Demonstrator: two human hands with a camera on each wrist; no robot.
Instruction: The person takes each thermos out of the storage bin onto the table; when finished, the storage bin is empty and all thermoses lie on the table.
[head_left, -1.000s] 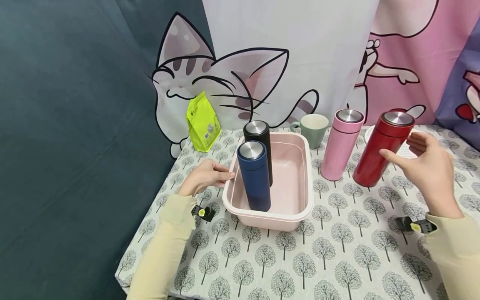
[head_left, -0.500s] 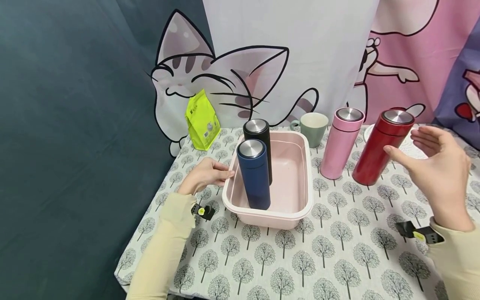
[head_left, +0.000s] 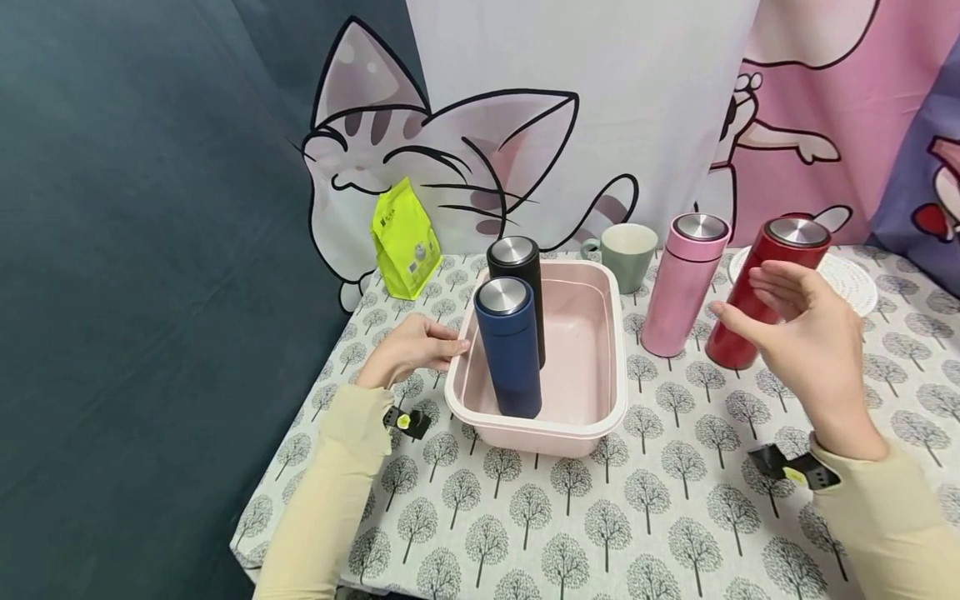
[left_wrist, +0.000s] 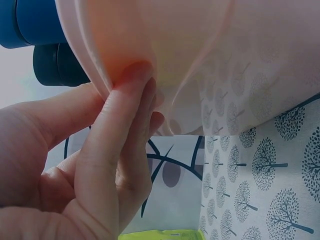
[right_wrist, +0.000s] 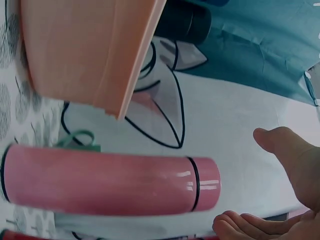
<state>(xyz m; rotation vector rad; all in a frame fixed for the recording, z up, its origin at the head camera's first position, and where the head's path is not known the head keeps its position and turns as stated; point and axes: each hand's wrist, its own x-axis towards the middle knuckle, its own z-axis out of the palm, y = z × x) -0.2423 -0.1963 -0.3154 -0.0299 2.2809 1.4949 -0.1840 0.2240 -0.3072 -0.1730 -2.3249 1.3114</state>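
- Shifted left since half a second ago: right hand [head_left: 806, 342], fingers spread and thumb apart, now before red bottle [head_left: 783, 256].
- Standing upright in basin [head_left: 577, 358]: blue bottle [head_left: 513, 367], black bottle [head_left: 514, 272].
- Pinching basin's left rim: left hand [head_left: 412, 350].
- Right of basin, on counter [head_left: 652, 533]: pink bottle [head_left: 682, 292], red bottle.

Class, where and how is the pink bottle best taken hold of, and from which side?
Probably round the upper body of the pink bottle, just below its lid, from the near side: it stands upright, round, with no handle showing, and the red bottle stands close on its right.
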